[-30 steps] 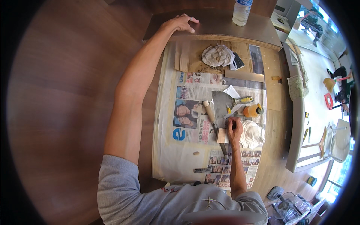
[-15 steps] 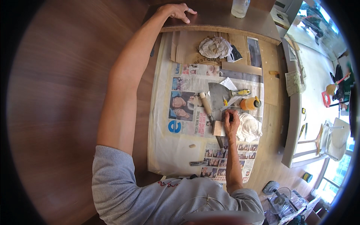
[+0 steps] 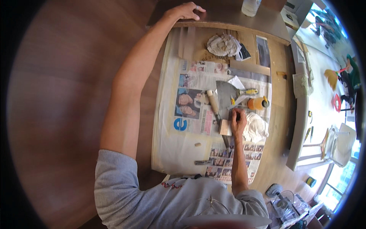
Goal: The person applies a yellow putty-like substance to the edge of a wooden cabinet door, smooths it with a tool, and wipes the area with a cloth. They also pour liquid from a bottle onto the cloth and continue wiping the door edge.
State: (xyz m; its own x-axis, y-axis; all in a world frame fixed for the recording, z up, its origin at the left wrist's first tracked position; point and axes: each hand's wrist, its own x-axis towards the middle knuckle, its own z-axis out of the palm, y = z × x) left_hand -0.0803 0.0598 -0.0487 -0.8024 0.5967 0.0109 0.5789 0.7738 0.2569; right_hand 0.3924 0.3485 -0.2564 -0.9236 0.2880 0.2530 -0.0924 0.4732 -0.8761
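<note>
Head view, looking down on a floor work spot. Right hand (image 3: 238, 119) rests fingers-down on newspaper (image 3: 198, 118), curled at a small tan block (image 3: 225, 127) just to its left; whether it pinches anything I cannot tell, too small. Block sits mid-paper, touching or just beside a thin tool (image 3: 214, 107) with a pale wooden handle that runs up and left from it. Left hand (image 3: 185, 10) is far off, arm stretched up the frame, palm flat and fingers spread on the edge of a brown board (image 3: 228, 23), holding nothing. Wide putty knife (image 3: 228, 93) with yellow handle lies just above the right hand, blade toward the left. Orange bottle (image 3: 258, 103) on its side right of the knife. White rag (image 3: 256, 128) bunched just right of the right hand, touching it or nearly. Second crumpled rag (image 3: 223, 44) up on cardboard near the board. Small cork-like bit (image 3: 198, 144) alone on plain paper lower left. Dark tool (image 3: 204, 162) lies near the paper's lower edge. Clear bottle (image 3: 251, 5) stands at the top edge
</note>
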